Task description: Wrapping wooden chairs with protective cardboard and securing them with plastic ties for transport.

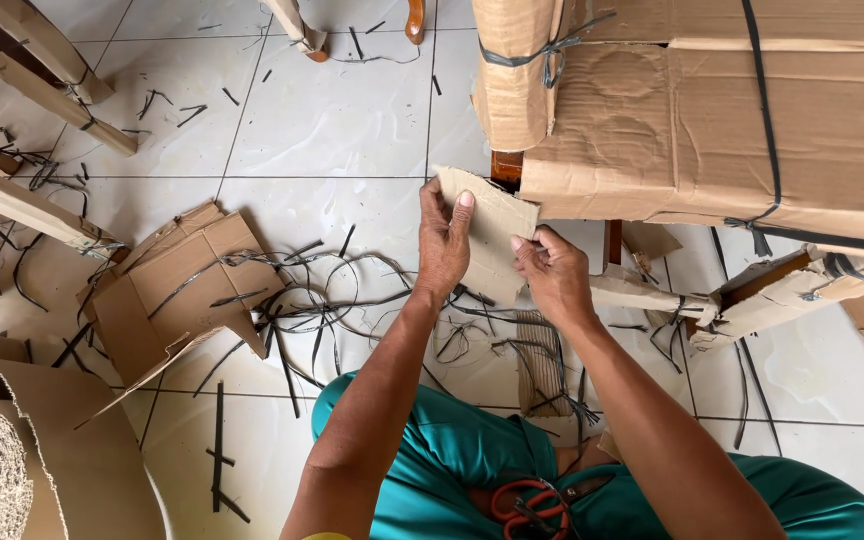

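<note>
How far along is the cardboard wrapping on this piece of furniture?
Done: the upper body is covered in cardboard and tied with black straps. In hand: left hand and right hand hold a cardboard piece against the corner. Left: a wooden leg is bare and this piece is unstrapped.

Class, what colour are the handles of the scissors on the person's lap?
Orange handles on the scissors, seen in the head view.

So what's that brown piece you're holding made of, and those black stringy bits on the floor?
The brown piece between the left hand and right hand looks like corrugated cardboard: matte, creased, rough at its torn edges. The black strips look like flat plastic strapping, slightly shiny and curling, though it is hard to be sure. The floor seems to be glossy ceramic tile with grout lines.
</note>
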